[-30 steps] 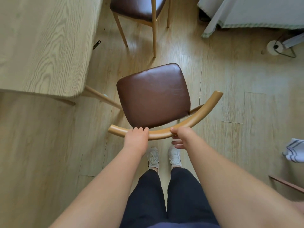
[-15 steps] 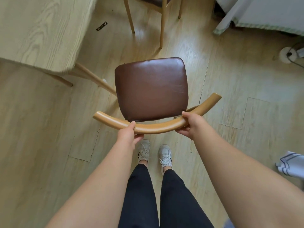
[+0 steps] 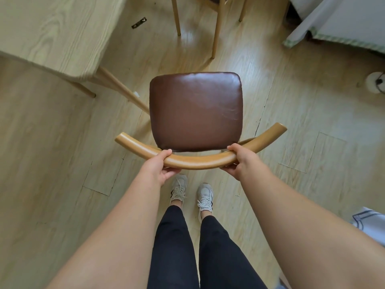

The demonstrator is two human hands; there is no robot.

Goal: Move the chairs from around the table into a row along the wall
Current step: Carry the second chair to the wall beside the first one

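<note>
1. Both hands make the grip: the left hand (image 3: pixel 159 168) and the right hand (image 3: pixel 241 160) are each clamped around the curved wooden backrest (image 3: pixel 200 161) of the nearest chair (image 3: pixel 195 111), thumbs on top, fingers curled under the rail.
2. That chair, with its brown padded seat, sits directly in front of the person's two shoes (image 3: pixel 191 193) on the wooden floor (image 3: pixel 52 163). Whether its legs touch the floor cannot be told, since the seat hides them.
3. Just beyond it to the left, a leg of the surface (image 3: pixel 52 32) slants down near the seat's front corner; the chair is beside the surface, not tucked under it.
4. Farther off, at the top edge, stands a second chair (image 3: pixel 216 28); only its wooden legs and a sliver of seat show.
5. Count: two chairs in view, one surface, two hands, one small dark object (image 3: pixel 139 23) lying on the floor near the surface.
6. Progress, as a judgement: early. One chair is gripped and clear of the surface but not yet at a wall; no wall or row is in view. The second chair looks untouched, and any others are out of sight.
</note>
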